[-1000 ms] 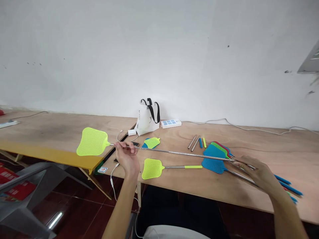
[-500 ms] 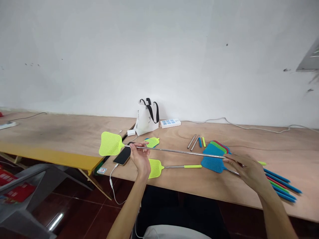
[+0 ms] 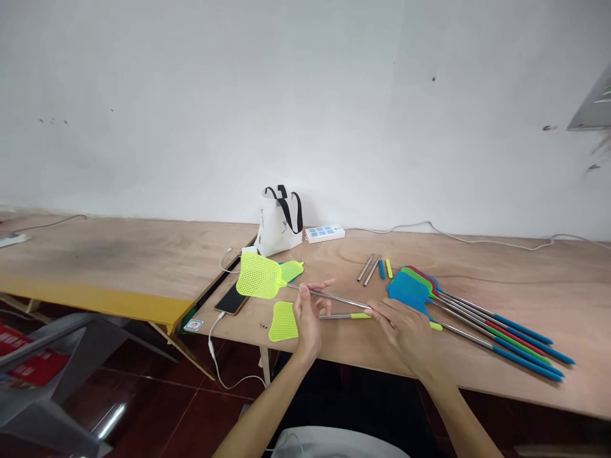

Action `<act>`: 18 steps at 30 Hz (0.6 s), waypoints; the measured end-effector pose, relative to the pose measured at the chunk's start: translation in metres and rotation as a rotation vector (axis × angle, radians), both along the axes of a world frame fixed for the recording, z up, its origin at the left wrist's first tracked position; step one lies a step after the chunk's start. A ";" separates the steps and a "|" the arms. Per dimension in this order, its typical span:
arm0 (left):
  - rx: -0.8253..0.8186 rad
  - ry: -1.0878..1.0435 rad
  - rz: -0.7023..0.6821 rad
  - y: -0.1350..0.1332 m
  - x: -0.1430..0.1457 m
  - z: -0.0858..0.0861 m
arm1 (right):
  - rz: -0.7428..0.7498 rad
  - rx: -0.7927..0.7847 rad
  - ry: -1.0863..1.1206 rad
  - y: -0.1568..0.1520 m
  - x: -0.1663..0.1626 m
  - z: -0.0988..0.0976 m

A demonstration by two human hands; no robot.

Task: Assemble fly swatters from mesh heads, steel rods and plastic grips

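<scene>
My left hand [image 3: 308,315] pinches the thin metal rod of a yellow-green fly swatter [image 3: 260,276] close to its mesh head, which hangs just above the wooden table [image 3: 334,346]. My right hand [image 3: 403,331] grips the same rod near its yellow-green handle end. The rod now looks short between my two hands. A second yellow-green swatter [image 3: 282,321] lies flat on the table under my left hand.
A pile of blue, green and red swatters [image 3: 420,289] with long rods lies at the right. Loose rods and handle sleeves [image 3: 375,269], a white tote bag [image 3: 279,222], a power strip [image 3: 324,233] and a charging phone [image 3: 233,299] sit behind. A lower yellow-edged table [image 3: 95,280] stands left.
The swatter's long rod has shortened a lot. My hands have come much closer together, and the mesh head has moved right from over the table gap to above the phone.
</scene>
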State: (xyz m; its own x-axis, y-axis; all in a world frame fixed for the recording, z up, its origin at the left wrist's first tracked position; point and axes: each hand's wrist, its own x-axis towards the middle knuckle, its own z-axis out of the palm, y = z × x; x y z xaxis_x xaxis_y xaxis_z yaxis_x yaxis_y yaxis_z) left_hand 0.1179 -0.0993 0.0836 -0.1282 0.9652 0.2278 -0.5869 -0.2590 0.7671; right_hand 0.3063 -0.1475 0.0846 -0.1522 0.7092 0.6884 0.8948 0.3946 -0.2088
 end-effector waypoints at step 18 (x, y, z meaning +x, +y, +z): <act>-0.050 0.236 -0.308 -0.024 0.025 -0.015 | 0.088 -0.052 0.120 -0.001 -0.031 -0.006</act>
State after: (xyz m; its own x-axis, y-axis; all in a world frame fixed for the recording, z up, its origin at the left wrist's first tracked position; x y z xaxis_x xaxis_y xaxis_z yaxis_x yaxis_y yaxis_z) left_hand 0.1425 -0.1229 0.0683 0.2195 0.9610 0.1680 -0.4373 -0.0570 0.8975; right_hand 0.2756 -0.1481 0.0790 -0.1341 0.7317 0.6683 0.8249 0.4561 -0.3338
